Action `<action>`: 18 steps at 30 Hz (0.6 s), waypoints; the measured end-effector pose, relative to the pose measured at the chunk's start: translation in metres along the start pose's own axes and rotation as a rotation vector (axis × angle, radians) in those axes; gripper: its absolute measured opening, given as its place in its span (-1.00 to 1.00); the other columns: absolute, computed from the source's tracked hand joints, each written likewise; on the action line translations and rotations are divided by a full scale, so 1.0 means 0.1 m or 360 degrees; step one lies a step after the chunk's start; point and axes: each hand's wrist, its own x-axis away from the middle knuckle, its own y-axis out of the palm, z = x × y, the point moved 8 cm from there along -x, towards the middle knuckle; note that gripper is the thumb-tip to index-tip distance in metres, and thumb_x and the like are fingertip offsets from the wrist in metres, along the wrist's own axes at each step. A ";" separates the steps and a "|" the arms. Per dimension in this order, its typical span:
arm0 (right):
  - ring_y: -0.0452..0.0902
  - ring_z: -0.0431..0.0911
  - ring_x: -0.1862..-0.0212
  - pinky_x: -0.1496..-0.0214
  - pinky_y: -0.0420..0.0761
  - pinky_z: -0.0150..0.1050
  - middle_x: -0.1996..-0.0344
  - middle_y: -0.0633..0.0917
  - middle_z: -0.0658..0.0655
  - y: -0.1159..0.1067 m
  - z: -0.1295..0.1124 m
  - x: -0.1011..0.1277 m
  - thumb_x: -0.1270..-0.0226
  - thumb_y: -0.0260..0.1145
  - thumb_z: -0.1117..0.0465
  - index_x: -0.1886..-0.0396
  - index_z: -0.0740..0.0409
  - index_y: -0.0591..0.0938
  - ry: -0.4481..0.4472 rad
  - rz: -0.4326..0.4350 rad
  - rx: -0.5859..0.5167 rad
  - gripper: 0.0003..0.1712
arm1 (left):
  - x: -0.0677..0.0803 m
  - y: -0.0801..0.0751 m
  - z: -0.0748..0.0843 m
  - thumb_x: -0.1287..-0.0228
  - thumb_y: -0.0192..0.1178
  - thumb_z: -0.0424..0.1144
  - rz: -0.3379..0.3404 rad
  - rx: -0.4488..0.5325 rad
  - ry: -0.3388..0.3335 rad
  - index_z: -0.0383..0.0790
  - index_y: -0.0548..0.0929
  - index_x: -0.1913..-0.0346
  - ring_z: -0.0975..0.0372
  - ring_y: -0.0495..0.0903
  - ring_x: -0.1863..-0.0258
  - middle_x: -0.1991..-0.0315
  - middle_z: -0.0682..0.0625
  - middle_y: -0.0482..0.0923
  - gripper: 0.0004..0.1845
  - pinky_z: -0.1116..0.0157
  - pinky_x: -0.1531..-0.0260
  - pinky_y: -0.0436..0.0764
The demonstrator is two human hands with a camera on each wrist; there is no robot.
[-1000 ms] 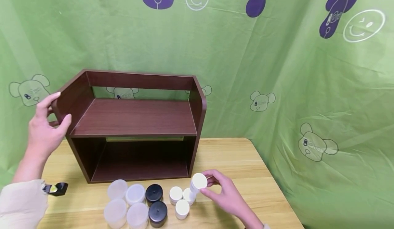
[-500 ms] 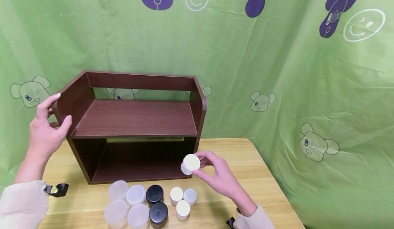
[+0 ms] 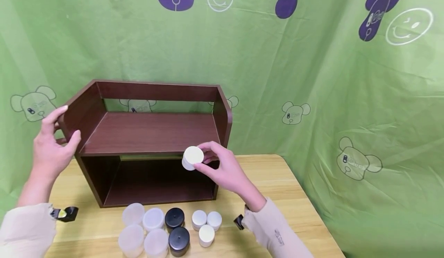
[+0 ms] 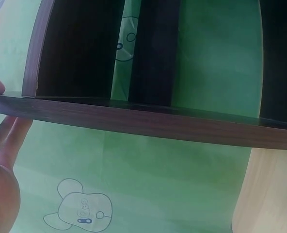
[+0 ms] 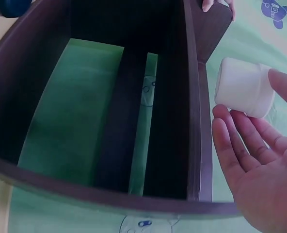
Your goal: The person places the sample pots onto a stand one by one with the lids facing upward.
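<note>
The right hand [image 3: 222,169] pinches a small white jar [image 3: 192,157] between thumb and fingers, holding it in the air at the front edge of the upper board of the brown shelf [image 3: 152,132]; the left hand [image 3: 52,142] grips the shelf's left side panel, thumb in front, fingers curled behind; more jars [image 3: 166,229], clear, white and black, stand grouped on the counter [image 3: 270,188] before the shelf.

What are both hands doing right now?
Left hand: gripping the shelf's left side panel.
Right hand: holding a small white jar.
</note>
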 end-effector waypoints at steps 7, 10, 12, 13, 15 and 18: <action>0.69 -0.14 0.15 0.00 0.81 -0.17 0.07 0.76 0.10 0.11 -0.03 -0.38 -0.30 0.52 0.19 -0.13 0.14 0.64 0.0060 0.0025 -0.0026 -0.57 | -0.01 -0.02 -0.03 -0.24 0.27 -0.50 0.0020 0.0014 0.0004 -0.03 0.35 -0.51 0.61 0.46 0.01 -0.03 0.52 0.41 -0.22 0.83 0.26 0.51; 0.69 -0.13 0.16 0.01 0.80 -0.26 0.11 0.76 0.11 0.17 -0.01 -0.54 -0.30 0.52 0.17 -0.12 0.14 0.63 0.0110 0.0033 -0.0023 -0.56 | -0.02 -0.03 -0.04 -0.23 0.28 -0.50 0.0026 0.0019 0.0007 -0.04 0.36 -0.51 0.61 0.46 0.01 -0.04 0.52 0.42 -0.22 0.83 0.27 0.52; 0.69 -0.13 0.17 0.03 0.78 -0.31 0.12 0.76 0.11 0.20 0.01 -0.63 -0.30 0.52 0.15 -0.12 0.13 0.64 0.0142 0.0036 -0.0019 -0.56 | -0.01 -0.02 -0.05 -0.23 0.28 -0.50 0.0022 0.0019 0.0001 -0.03 0.36 -0.51 0.61 0.47 0.01 -0.04 0.52 0.42 -0.22 0.83 0.27 0.52; 0.69 -0.13 0.17 0.04 0.78 -0.32 0.13 0.76 0.11 0.22 0.02 -0.68 -0.30 0.52 0.14 -0.12 0.12 0.64 0.0154 0.0037 -0.0018 -0.57 | -0.01 -0.02 -0.05 -0.23 0.28 -0.50 0.0021 0.0016 -0.0003 -0.02 0.36 -0.51 0.61 0.47 0.01 -0.04 0.52 0.42 -0.22 0.83 0.27 0.52; 0.68 -0.14 0.17 0.05 0.76 -0.35 0.13 0.76 0.11 0.25 0.03 -0.76 -0.30 0.52 0.12 -0.11 0.12 0.64 0.0167 0.0038 -0.0014 -0.56 | -0.01 -0.01 -0.06 -0.24 0.28 -0.49 0.0015 0.0010 -0.0012 -0.01 0.36 -0.51 0.61 0.46 0.02 -0.03 0.52 0.42 -0.22 0.83 0.26 0.52; 0.67 -0.14 0.17 0.06 0.74 -0.38 0.13 0.75 0.11 0.28 0.02 -0.89 -0.32 0.51 0.11 -0.10 0.14 0.64 0.0168 0.0032 -0.0004 -0.57 | -0.01 0.00 -0.06 -0.24 0.28 -0.48 0.0012 -0.0006 -0.0017 -0.01 0.35 -0.51 0.61 0.46 0.02 -0.02 0.53 0.41 -0.22 0.84 0.26 0.50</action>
